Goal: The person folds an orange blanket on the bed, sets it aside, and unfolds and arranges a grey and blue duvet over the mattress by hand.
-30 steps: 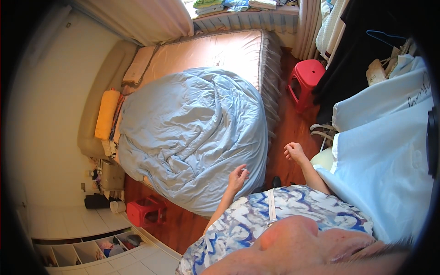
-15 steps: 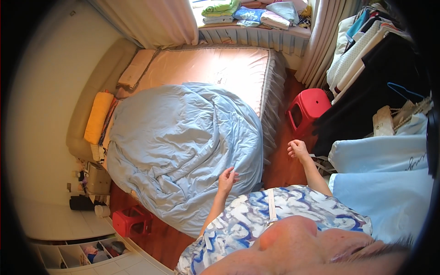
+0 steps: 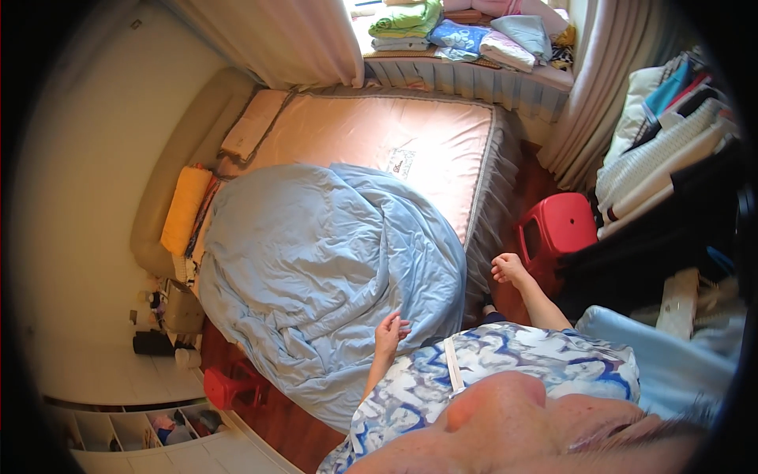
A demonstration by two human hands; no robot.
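Observation:
A crumpled light blue quilt [image 3: 316, 245] lies heaped over the near and left part of the bed. My left hand [image 3: 389, 333] hovers at the quilt's near right edge, with its fingers loosely apart and nothing in it; whether it touches the cloth I cannot tell. Out to the right, my right hand [image 3: 509, 269] hangs above the floor strip beside the bed. Its fingers are curled in and hold nothing that I can see. Past the quilt, the pink bed sheet [image 3: 347, 126] shows, lit by the window.
A red plastic stool [image 3: 564, 225] stands right of the bed, and another red stool [image 3: 229, 387] at lower left. Clothes [image 3: 671, 150] hang along the right. Folded bedding [image 3: 458, 35] covers the windowsill. A yellow rolled cushion [image 3: 185, 209] leans at the headboard [image 3: 170, 158].
My view has shifted, so the bed and stools sit lower and farther right in the picture. A foot now shows beside the bed. Both hands keep much the same pose.

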